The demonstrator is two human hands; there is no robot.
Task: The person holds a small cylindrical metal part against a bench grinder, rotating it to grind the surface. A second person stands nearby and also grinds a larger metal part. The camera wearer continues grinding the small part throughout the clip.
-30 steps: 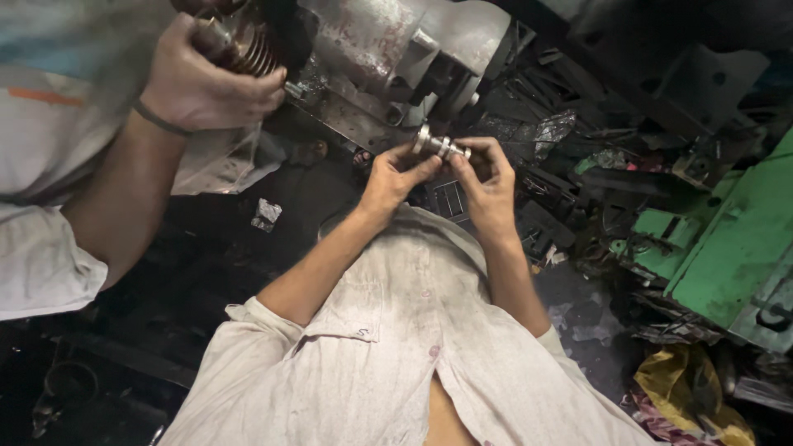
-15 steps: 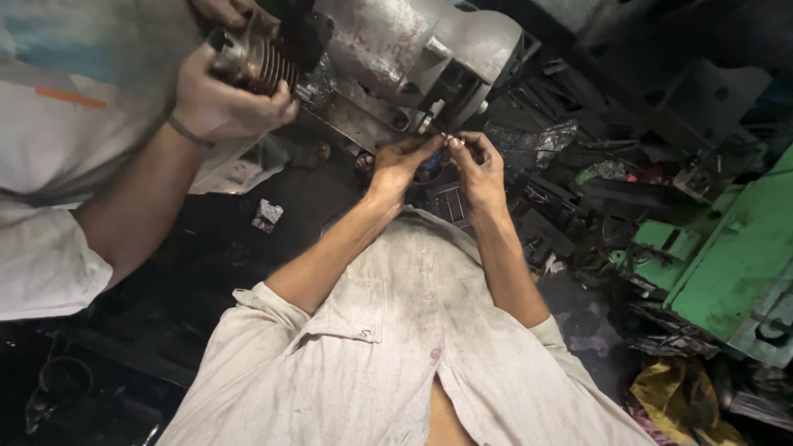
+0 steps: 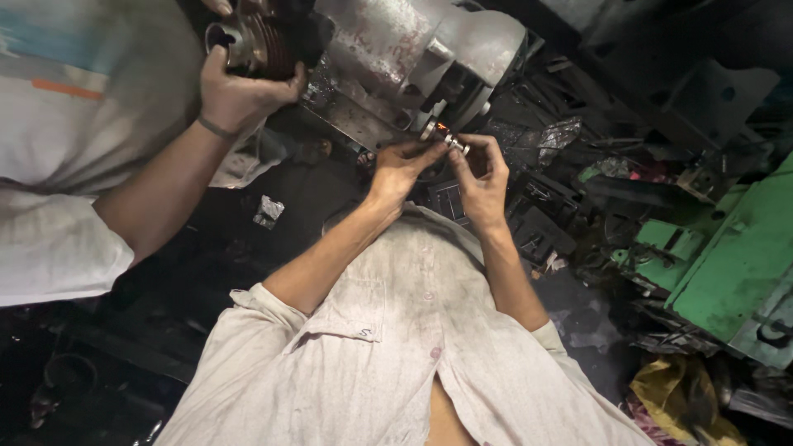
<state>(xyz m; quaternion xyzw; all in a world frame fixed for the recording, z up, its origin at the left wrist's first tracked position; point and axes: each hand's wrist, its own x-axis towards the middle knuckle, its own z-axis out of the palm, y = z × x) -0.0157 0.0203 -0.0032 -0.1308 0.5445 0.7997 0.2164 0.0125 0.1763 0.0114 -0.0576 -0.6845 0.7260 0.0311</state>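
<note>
Left hand [image 3: 402, 168] and right hand [image 3: 483, 175], frame centre, both pinch a small cylindrical metal part [image 3: 452, 142] beside the grey metal machine housing [image 3: 396, 49].

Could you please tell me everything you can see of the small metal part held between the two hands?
The small metal part is a short, silvery, shaft-like piece with ring-shaped steps. It lies roughly level, tilted slightly, pinched between the left hand and the right hand, close to the grey machine housing. Finer detail is too small to tell.
</note>
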